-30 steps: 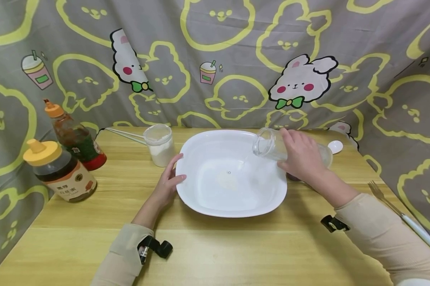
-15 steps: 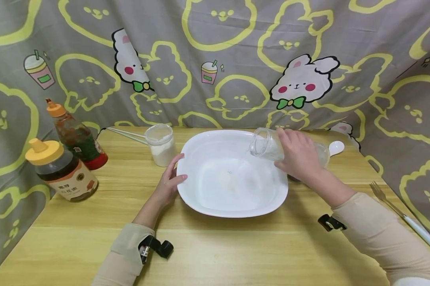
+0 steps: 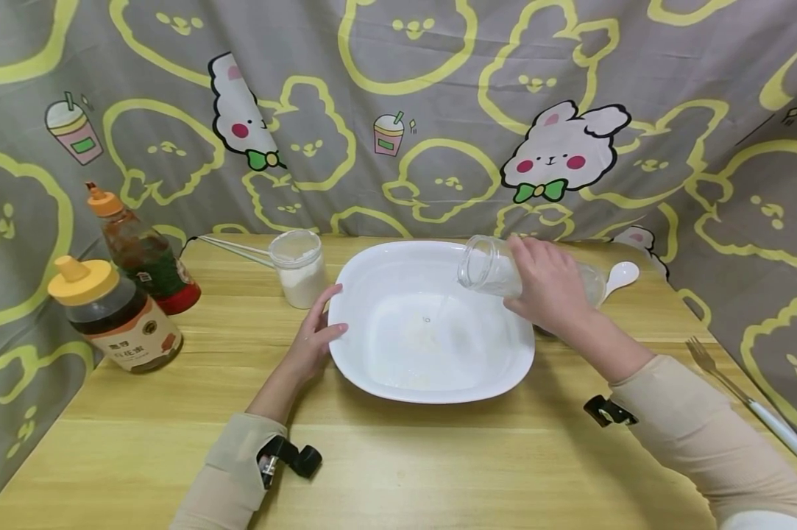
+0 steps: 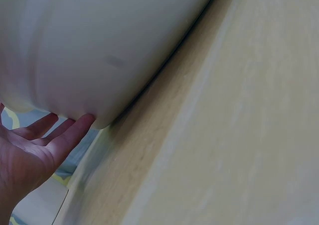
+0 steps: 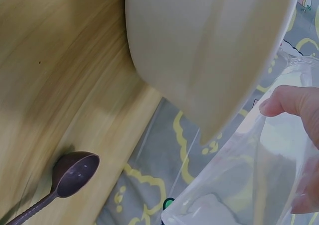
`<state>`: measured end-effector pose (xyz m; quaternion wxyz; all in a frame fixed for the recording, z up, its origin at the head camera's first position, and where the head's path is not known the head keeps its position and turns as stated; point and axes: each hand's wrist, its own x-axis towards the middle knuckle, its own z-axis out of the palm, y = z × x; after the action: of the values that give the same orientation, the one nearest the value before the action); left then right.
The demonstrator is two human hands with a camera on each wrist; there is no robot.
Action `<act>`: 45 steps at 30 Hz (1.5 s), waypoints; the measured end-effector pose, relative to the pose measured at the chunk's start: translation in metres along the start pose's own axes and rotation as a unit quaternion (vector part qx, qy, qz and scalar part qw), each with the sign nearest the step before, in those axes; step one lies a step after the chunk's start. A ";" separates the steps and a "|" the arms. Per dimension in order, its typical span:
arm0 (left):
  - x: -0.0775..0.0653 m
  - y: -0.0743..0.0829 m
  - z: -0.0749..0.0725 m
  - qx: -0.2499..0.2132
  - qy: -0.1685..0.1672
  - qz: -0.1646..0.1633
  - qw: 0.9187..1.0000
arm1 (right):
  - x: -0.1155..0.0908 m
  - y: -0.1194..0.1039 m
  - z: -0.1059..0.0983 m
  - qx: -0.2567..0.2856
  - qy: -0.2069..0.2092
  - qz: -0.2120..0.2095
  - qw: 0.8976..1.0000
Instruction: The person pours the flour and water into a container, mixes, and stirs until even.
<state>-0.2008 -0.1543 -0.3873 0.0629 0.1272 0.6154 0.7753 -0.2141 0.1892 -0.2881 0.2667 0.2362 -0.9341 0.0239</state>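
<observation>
A large white basin (image 3: 431,368) sits on the wooden table. At its left rim, my left hand (image 3: 308,342) holds on, thumb over the edge; in the left wrist view its fingers (image 4: 75,130) press the outer wall. My right hand (image 3: 552,283) grips a clear glass jar (image 3: 491,269) tilted nearly flat, its mouth over the basin's right side. A thin stream of clear liquid falls from the mouth into the basin, where a pale patch shows on the bottom. In the right wrist view the thumb lies along the jar (image 5: 249,165).
A jar of white powder (image 3: 302,283) and chopsticks (image 3: 235,250) stand behind left. Further left are a honey bottle (image 3: 129,335) and a sauce bottle (image 3: 149,254). A white spoon (image 3: 623,274) and fork (image 3: 749,397) lie right; a dark spoon (image 5: 75,175) lies near the basin.
The jar and my right hand have shifted slightly left, bringing the jar's mouth further over the basin. The liquid keeps running. My left hand stays at the rim.
</observation>
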 end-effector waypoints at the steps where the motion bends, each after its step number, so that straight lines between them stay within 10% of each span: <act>1: 0.000 0.000 0.000 0.000 0.000 0.000 1.000 | 0.000 0.000 0.000 0.000 0.000 0.000 1.000; 45: 0.001 -0.001 0.000 0.003 0.004 0.007 1.000 | 0.006 -0.008 0.003 -0.016 -0.008 -0.006 1.000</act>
<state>-0.2021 -0.1538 -0.3882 0.0549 0.1284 0.6172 0.7743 -0.2167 0.1792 -0.2879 0.2634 0.2377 -0.9349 0.0051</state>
